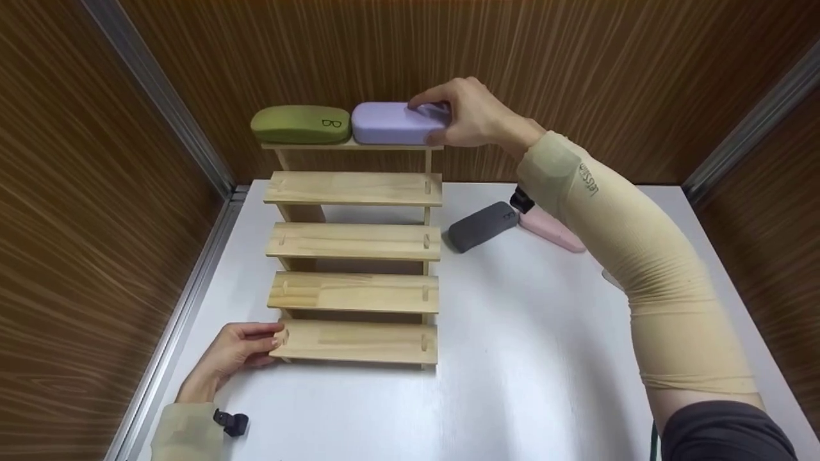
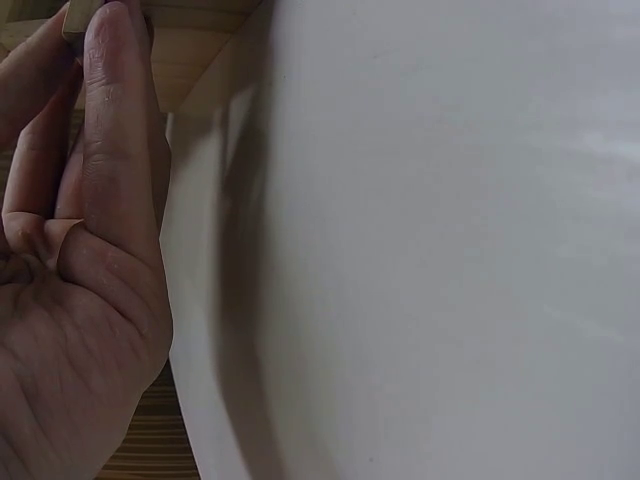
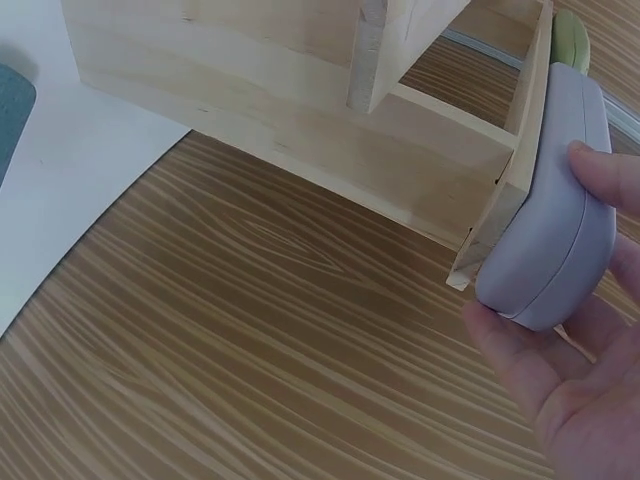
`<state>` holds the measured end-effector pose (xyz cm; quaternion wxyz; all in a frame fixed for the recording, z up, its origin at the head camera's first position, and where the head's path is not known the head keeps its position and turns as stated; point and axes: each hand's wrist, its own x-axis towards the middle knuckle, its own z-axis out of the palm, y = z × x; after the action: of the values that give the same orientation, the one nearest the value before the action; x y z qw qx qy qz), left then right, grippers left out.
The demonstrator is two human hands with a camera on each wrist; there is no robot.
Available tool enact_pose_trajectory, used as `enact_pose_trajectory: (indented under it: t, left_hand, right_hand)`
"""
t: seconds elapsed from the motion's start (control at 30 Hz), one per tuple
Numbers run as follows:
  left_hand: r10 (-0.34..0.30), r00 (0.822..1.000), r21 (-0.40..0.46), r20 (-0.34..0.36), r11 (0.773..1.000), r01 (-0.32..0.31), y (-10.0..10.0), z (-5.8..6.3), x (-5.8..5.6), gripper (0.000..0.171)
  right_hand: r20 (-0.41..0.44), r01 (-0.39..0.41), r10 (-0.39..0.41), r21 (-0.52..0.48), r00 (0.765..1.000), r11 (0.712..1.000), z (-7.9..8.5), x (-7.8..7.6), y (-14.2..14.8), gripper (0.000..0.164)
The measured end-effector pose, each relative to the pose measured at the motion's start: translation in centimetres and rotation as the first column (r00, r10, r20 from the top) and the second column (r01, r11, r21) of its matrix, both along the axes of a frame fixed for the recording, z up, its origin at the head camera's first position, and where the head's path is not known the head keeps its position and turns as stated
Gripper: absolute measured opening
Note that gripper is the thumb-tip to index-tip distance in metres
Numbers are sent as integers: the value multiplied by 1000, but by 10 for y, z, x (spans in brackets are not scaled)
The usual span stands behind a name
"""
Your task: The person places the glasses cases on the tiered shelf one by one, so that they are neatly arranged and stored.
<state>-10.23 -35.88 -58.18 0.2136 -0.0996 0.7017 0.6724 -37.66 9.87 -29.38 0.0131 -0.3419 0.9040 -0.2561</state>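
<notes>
A tiered wooden rack (image 1: 359, 240) stands on the white table. On its top shelf a green glasses case (image 1: 298, 126) lies at the left, with a lavender glasses case (image 1: 387, 125) beside it. My right hand (image 1: 477, 115) grips the right end of the lavender case, thumb and fingers around it. The right wrist view shows that lavender case (image 3: 552, 200) resting against the top board. My left hand (image 1: 237, 352) pinches the left end of the lowest shelf (image 1: 359, 340). In the left wrist view the left hand (image 2: 90, 250) holds that board's edge between thumb and fingers.
Right of the rack, a dark grey glasses case (image 1: 482, 227) lies on the table. A pink case (image 1: 551, 229) touches or nearly touches it, partly hidden by my right arm. Wood-grain panels (image 1: 576, 57) enclose the table at the back and sides.
</notes>
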Motion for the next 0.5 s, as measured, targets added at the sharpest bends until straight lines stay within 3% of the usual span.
enact_pose_trajectory:
  t: [0.5]
  left_hand:
    - [-9, 1000, 28, -1, 1000, 9, -5, -1, 0, 30]
  right_hand:
    - [5, 1, 0, -77, 1000, 997, 0, 5, 16, 77]
